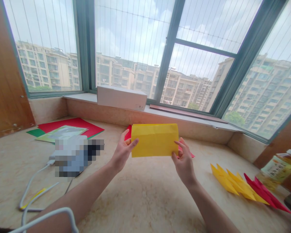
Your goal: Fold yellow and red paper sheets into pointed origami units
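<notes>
The left hand (122, 152) and right hand (184, 158) pinch the side edges of a folded sheet of yellow paper (155, 140) between fingers and thumb, apparently keeping it taut and level above the marble sill (145, 207). Red paper (128, 132) shows behind it. Folded yellow paper points (232, 183) and red ones (264, 194) lie grouped to the right, within reach, beside a bottle of cooking oil (277, 170); a white cardboard box (122, 97) sits farther off, on the window ledge.
</notes>
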Demonstrator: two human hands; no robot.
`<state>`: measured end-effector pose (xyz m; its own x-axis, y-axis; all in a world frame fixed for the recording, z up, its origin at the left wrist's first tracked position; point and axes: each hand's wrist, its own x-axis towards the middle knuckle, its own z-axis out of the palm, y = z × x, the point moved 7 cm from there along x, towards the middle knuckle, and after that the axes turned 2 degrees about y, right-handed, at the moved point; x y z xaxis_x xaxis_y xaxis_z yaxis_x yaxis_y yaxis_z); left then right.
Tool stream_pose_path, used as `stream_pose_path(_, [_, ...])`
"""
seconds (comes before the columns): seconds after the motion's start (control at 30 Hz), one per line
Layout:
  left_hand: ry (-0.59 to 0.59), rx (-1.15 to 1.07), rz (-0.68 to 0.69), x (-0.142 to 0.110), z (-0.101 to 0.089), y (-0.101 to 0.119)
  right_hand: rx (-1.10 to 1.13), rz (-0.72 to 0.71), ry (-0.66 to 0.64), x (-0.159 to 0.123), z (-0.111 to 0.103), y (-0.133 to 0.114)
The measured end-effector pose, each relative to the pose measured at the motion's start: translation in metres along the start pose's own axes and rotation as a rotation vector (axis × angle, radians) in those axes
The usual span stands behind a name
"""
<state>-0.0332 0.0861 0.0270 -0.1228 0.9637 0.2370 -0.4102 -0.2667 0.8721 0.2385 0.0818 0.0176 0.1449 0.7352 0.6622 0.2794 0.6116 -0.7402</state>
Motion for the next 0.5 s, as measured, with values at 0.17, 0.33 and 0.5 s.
stream_pose_path(0.17, [-0.106,0.048,-0.060,-0.002,0.007,-0.006,0.073,0.155,-0.062,-0.002,0.008,0.002])
stream_pose_path(0.33, [-0.167,0.120,-0.068,-0.008,0.012,-0.007,0.425,0.396,-0.226,-0.007,0.023,0.002])
stream_pose_path(0.5, [-0.215,0.033,-0.212,-0.021,0.018,-0.011,0.457,0.428,-0.178,-0.008,0.024,0.003])
